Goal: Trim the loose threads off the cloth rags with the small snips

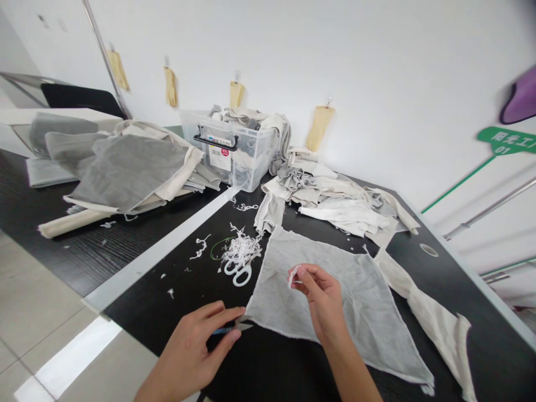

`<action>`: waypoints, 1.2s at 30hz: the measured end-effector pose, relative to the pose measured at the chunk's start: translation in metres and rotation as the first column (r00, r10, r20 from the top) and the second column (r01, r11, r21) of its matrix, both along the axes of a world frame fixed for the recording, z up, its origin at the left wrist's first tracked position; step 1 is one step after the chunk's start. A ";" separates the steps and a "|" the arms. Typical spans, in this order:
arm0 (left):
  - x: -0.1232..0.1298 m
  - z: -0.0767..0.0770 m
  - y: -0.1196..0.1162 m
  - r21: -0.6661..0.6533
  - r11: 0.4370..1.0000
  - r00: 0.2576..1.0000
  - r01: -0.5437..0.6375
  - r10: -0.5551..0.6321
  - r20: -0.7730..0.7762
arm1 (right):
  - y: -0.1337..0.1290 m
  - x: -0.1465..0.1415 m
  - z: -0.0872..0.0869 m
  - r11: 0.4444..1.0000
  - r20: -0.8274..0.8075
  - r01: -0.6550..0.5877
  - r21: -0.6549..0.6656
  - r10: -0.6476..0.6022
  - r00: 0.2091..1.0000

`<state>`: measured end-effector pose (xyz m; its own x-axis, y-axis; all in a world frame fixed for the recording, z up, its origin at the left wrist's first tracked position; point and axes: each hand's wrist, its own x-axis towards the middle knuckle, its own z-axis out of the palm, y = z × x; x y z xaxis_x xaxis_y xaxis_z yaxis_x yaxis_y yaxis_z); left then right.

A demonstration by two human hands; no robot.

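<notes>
A light grey cloth (305,268) lies spread on the black table, its edges slightly frayed. My left hand (196,340) is closed on small thread snips (244,326) with blue showing on the handle. Their metal blades stick out between thumb and index finger, beside the cloth's near left corner, where my index fingertip is. Above the middle of the cloth, my right hand (320,293) pinches a short piece of white thread (293,277). White-handled scissors (242,274) lie left of the cloth, partly under a heap of white thread scraps (240,249).
Stacked grey cloths (129,167) are at the left. A clear plastic bin (255,162) full of cloth stands at the back, next to a loose cloth pile (335,195). A tape roll (429,250) lies near the right edge. Yellow gloves (320,127) hang on the wall.
</notes>
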<state>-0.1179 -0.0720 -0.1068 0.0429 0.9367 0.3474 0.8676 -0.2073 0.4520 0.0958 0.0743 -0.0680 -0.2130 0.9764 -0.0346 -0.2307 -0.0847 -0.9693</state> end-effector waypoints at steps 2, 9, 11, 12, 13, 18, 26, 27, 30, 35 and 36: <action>0.000 0.000 0.000 0.003 1.000 1.000 -0.003 0.003 -0.004 | 0.000 0.000 0.000 1.000 0.000 -0.003 0.001 0.003 1.000; -0.001 -0.004 -0.001 -0.001 1.000 1.000 0.002 -0.002 0.009 | 0.000 0.000 0.000 1.000 0.006 0.001 0.001 -0.001 1.000; -0.001 -0.005 -0.001 -0.013 1.000 1.000 0.000 0.001 0.008 | 0.001 0.000 0.000 1.000 0.007 -0.003 0.001 0.003 1.000; -0.001 -0.005 -0.001 -0.015 1.000 1.000 -0.001 0.001 0.006 | 0.001 0.000 0.000 1.000 0.006 -0.007 0.000 0.007 1.000; -0.001 -0.005 -0.001 -0.016 1.000 1.000 -0.002 0.002 0.004 | 0.001 0.000 -0.001 1.000 0.004 -0.009 -0.001 0.009 1.000; -0.002 -0.004 0.000 0.002 1.000 1.000 -0.004 0.004 -0.004 | 0.001 0.001 -0.001 1.000 0.003 -0.009 -0.003 0.009 1.000; -0.001 -0.004 0.000 -0.002 1.000 1.000 -0.001 0.001 -0.010 | 0.001 0.000 0.000 1.000 0.016 -0.004 -0.003 0.004 1.000; -0.001 -0.004 0.000 -0.001 1.000 1.000 -0.003 0.003 -0.012 | 0.001 0.000 -0.001 1.000 0.014 -0.004 -0.003 0.004 1.000; -0.001 -0.004 0.001 0.015 1.000 1.000 -0.009 0.009 -0.012 | 0.001 0.000 -0.001 1.000 0.013 0.000 0.000 0.000 1.000; -0.001 -0.003 -0.001 0.042 0.999 1.000 -0.026 0.026 -0.013 | 0.002 0.001 -0.001 1.000 0.011 -0.004 -0.003 0.004 1.000; -0.002 -0.003 -0.001 0.044 0.998 0.999 -0.034 0.035 -0.018 | 0.003 0.001 -0.001 1.000 0.009 -0.008 -0.003 0.008 1.000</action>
<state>-0.1195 -0.0730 -0.1102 0.0176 0.9219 0.3871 0.8828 -0.1961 0.4269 0.0966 0.0768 -0.0688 -0.2201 0.9747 -0.0397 -0.2209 -0.0895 -0.9712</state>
